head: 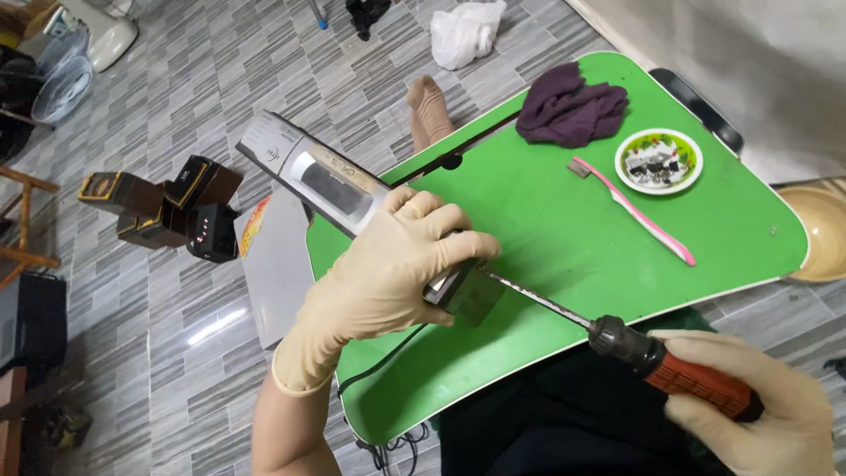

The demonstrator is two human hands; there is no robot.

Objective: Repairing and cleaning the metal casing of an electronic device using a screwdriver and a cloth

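Gloved left hand (388, 264) clamped on silver device (330, 185); gloved right hand (758, 410) closed on orange-handled screwdriver (617, 339), shaft at device's end, over green table (573, 229).

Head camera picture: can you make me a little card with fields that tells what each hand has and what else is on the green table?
left hand: gloved, wrapped around the end of a long silver and black appliance
right hand: gloved, gripping a red-handled screwdriver
screwdriver tip: at the appliance's end
table: green rounded plastic tabletop
on table: pink and white toothbrush, crumpled purple cloth, small round dish of small dark parts
floor: grey striped tiles, dark boxes
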